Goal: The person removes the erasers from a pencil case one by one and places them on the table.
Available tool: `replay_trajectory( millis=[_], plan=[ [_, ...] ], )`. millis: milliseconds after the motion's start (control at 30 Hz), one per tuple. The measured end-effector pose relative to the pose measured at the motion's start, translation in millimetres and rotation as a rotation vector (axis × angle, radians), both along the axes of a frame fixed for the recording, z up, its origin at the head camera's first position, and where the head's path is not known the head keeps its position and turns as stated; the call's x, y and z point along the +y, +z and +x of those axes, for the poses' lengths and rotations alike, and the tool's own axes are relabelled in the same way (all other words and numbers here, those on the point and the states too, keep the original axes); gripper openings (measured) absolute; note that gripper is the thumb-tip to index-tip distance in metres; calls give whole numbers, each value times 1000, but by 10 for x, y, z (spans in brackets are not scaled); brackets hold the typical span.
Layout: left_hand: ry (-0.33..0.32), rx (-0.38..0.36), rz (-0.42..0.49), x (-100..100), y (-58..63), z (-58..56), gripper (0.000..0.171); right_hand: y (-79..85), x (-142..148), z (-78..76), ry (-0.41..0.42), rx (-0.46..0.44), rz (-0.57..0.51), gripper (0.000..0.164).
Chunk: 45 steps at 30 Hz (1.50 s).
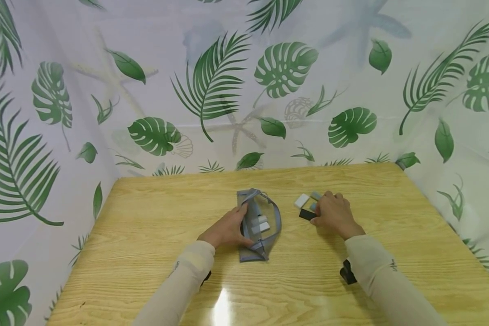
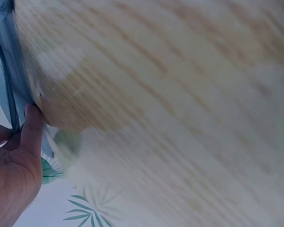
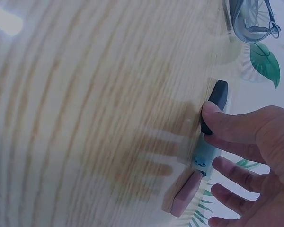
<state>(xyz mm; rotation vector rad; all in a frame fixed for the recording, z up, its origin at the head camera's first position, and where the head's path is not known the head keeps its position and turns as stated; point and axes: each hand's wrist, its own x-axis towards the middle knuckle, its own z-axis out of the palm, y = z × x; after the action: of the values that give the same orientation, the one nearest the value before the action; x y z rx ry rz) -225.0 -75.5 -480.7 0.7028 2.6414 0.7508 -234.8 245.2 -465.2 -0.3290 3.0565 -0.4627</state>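
A grey-blue see-through zip pouch (image 1: 275,246) lies with its mouth spread wide, and white eraser-like blocks (image 1: 264,226) show inside. My left hand (image 1: 228,228) grips the pouch's edge, fingers at the upper part of the mouth and thumb lower down; the left wrist view shows only part of this hand (image 2: 14,165). To the right, my right hand (image 1: 335,215) pinches a black eraser (image 3: 220,94) between thumb and forefinger, low over the table. Close by are a blue eraser with a small printed face (image 3: 203,153), a pink eraser (image 3: 185,195) and a white eraser (image 1: 301,200).
The wood-grain table (image 1: 155,213) holds these things near its middle. Behind and at both sides hangs a white cloth (image 1: 155,81) printed with green leaves. A dark device (image 1: 347,272) sits at my right wrist.
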Motion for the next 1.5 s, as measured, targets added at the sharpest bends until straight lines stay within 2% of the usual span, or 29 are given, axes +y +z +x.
replay_trajectory(
  millis=[533,867,1500],
  plan=[
    [0,24,9,-1,43,-7,113,49,-56,5,-3,53,46,28],
    [-2,3,14,6,63,-4,113,48,-49,19,0,52,55,27],
    [-1,-7,-7,1,-19,-14,113,18,-47,36,31,47,52,34]
  ],
)
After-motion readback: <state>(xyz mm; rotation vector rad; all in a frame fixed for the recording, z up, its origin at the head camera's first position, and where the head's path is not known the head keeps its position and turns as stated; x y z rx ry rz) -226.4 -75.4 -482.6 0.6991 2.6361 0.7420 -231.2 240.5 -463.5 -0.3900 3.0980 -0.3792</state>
